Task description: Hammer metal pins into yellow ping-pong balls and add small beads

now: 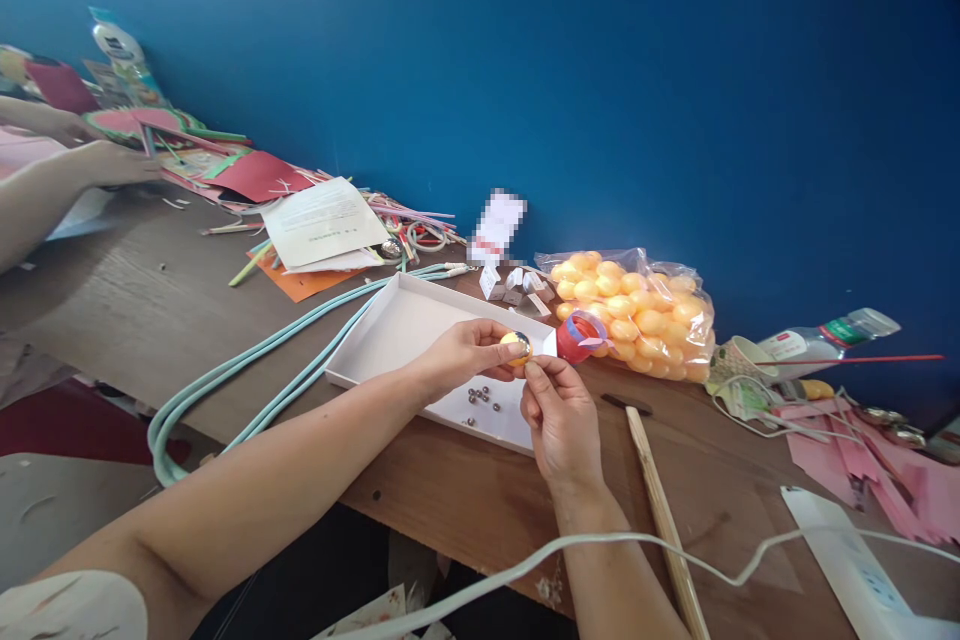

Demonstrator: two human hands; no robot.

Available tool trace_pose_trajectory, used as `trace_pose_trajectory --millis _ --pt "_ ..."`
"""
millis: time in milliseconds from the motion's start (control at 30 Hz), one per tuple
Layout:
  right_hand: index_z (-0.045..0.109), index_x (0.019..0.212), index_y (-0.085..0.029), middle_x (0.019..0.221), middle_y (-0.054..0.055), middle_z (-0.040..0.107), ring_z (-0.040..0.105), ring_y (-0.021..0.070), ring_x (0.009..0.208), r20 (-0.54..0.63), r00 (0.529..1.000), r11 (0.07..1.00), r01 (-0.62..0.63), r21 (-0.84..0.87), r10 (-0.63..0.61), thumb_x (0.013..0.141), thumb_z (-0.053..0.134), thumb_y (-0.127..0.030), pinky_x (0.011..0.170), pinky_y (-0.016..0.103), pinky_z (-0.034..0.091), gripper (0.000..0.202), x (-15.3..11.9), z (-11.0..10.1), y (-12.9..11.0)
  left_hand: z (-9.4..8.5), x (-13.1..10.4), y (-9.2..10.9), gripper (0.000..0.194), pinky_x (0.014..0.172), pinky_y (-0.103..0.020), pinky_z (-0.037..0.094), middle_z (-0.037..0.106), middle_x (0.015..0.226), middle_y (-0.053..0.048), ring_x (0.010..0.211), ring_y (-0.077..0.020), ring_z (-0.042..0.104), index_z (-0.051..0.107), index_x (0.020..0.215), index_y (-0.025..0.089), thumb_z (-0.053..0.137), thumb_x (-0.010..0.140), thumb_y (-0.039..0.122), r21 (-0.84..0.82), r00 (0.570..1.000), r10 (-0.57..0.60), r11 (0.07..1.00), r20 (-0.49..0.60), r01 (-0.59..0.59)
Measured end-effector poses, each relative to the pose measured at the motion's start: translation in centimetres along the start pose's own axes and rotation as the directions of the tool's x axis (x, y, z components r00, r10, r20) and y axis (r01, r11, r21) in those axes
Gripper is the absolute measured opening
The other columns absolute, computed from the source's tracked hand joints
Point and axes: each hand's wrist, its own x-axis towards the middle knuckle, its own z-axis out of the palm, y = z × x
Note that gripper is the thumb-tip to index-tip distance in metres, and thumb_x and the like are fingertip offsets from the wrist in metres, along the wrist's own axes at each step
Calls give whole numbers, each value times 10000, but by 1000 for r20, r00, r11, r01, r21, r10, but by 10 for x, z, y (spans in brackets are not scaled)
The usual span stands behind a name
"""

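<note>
My left hand (472,357) is closed on a small round gold-and-yellow piece (517,347) with a shiny top. Close beside it, my right hand (559,410) has its thumb and finger pinched together near the lower side of that piece; whatever is between them is too small to make out. Both hands are above a shallow white box (405,315). Several small dark metal beads (480,394) lie on the floor of the box. Just behind the hands stands a red roll or cup (576,338) with a bluish rim.
A clear bag of yellow-orange balls (637,315) sits by the blue wall. Pale blue cords (247,365) loop at left, near papers (322,223). A wooden stick (664,510), white cable (555,548) and power strip (847,560) lie right. Another person's hands (112,160) work far left.
</note>
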Motion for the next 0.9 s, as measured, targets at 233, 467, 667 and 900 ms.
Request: trace_pose_trajectory --millis 233,467,667,900 --pt "621 838 -206 589 -54 550 325 35 422 27 1000 1000 -13 28 12 771 707 -303 396 181 218 145 1 -1 0 2 -1 1 393 761 -303 525 676 793 -54 716 -124 657 610 870 113 779 655 395 -4 1000 -4 1000 -10 4" --pt "609 832 -202 602 -52 567 343 20 413 39 999 999 -21 50 19 770 711 -297 385 161 237 152 1 -1 0 2 -1 1 375 754 -287 529 678 798 -51 726 -124 665 601 872 108 769 675 379 4 1000 -1 1000 -9 1" --pt "609 818 -198 565 -54 552 343 27 400 48 999 997 -24 71 21 776 709 -290 377 164 241 142 0 -1 -1 2 -1 2 386 769 -297 531 675 800 -51 732 -131 670 603 875 106 774 668 384 -18 1000 0 1000 -10 -1" --pt "621 818 -194 556 -58 550 358 13 401 62 998 995 -25 97 19 801 695 -270 393 150 252 107 1 -1 -1 2 -1 2 381 787 -311 526 676 816 -63 749 -136 667 602 869 102 771 673 382 -12 1000 -7 1000 -6 7"
